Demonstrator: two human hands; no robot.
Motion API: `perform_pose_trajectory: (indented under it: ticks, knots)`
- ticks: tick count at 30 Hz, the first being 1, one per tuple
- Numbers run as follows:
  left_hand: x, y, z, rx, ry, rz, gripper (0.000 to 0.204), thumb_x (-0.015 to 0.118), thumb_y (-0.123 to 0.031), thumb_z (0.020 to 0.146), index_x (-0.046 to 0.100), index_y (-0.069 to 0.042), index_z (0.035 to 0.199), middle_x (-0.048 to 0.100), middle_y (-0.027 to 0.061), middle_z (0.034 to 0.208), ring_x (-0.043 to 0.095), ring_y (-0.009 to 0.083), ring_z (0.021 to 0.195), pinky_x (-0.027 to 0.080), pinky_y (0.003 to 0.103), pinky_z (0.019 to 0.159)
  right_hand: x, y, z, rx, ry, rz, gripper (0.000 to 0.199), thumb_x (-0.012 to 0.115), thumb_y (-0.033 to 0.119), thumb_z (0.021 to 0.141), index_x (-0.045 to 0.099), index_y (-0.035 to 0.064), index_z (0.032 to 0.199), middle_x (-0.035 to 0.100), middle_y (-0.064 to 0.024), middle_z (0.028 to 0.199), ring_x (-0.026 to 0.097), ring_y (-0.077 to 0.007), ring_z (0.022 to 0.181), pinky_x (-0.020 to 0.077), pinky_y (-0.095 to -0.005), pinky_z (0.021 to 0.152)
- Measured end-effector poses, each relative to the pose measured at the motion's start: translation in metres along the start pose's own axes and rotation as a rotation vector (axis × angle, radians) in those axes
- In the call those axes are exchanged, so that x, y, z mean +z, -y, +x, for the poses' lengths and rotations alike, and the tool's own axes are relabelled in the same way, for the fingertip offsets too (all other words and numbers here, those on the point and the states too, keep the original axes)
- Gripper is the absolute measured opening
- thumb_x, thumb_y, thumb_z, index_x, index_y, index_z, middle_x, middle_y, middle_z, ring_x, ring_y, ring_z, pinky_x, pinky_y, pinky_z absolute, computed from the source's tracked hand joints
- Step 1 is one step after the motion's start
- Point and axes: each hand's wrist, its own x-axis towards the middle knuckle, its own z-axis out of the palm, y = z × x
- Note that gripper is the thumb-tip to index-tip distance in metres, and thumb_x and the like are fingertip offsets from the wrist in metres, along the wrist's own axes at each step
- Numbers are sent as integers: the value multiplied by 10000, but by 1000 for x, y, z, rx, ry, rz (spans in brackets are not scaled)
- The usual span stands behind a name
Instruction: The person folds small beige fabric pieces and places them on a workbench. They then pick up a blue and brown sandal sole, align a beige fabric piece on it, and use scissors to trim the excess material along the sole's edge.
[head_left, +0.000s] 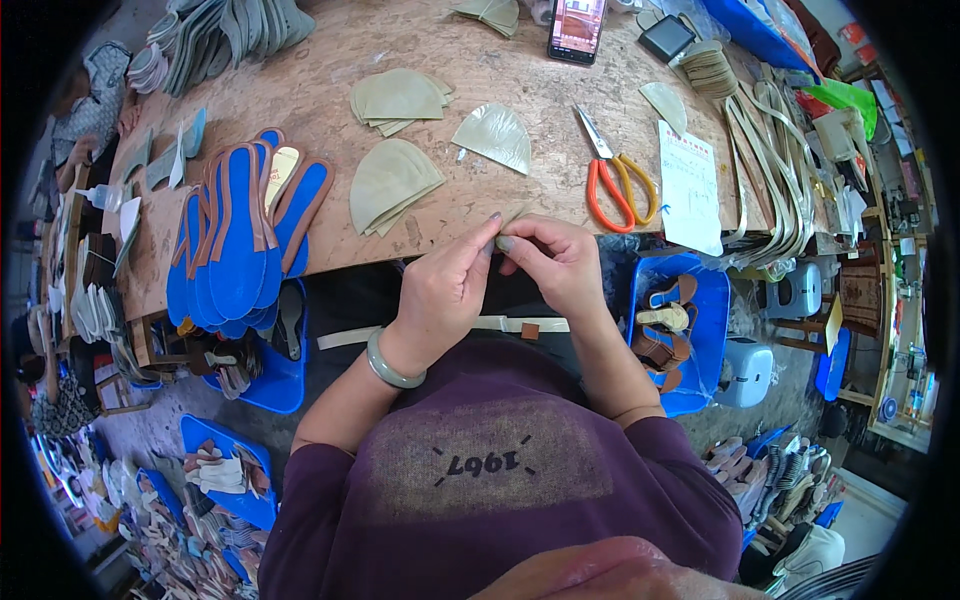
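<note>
My left hand [447,285] and my right hand [555,262] meet at the table's front edge, fingertips together. Between them shows a sliver of a thin beige piece [514,215], mostly hidden by the fingers. Its full shape cannot be made out. Just beyond, on the wooden table, lie two fanned stacks of beige half-round pieces, a nearer stack [392,188] and a farther stack [398,98]. A single shiny half-round piece [494,137] lies to their right. Scissors [612,180] with orange and yellow handles rest right of my hands, blades partly apart and pointing away.
Blue insoles with brown edging [240,235] are piled at the table's left. A written paper sheet [690,190] and a bundle of pale strips [775,170] lie to the right. A phone [577,28] stands at the back. Below right is a blue bin [705,330] holding sandal parts.
</note>
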Motion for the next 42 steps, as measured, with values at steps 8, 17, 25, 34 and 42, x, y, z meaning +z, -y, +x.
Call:
perform_pose_trajectory:
  ticks: [8,17,25,34,42]
  knots:
    - [-1,-2,2,33,25,72,305,603,-9,883,623,-4,1187,691,178,965,694,295,794,553,346,673,0,4,-3,45,-29,-110,124,625,19,880,686,-30,976,680,-54,793,659,-105,649,510,-230,571]
    - [-1,-3,2,50,-2,88,292,560,-23,918,633,-36,1200,690,174,935,684,285,740,528,335,636,-1,9,-1,3,-1,-111,100,618,12,881,671,-43,946,665,-45,794,642,-97,646,494,-217,585]
    - [-3,-6,1,-9,24,77,267,592,-32,904,637,-14,1166,690,172,919,692,271,768,540,322,663,1,0,-1,-93,-29,-228,85,629,11,863,669,-33,924,652,-37,793,628,-83,659,499,-212,588]
    - [-3,9,-3,-422,32,-443,204,570,-152,979,645,-2,1094,678,25,844,596,51,721,492,242,628,7,13,-2,-219,-9,-292,37,615,9,815,631,-9,842,614,-31,764,563,-85,666,458,-226,613]
    - [6,14,-6,-571,-77,-851,240,538,-158,1003,589,14,1163,640,-6,941,547,22,807,457,190,716,6,3,2,-291,13,-169,37,617,10,772,603,1,805,592,-34,766,562,-106,686,463,-245,634]
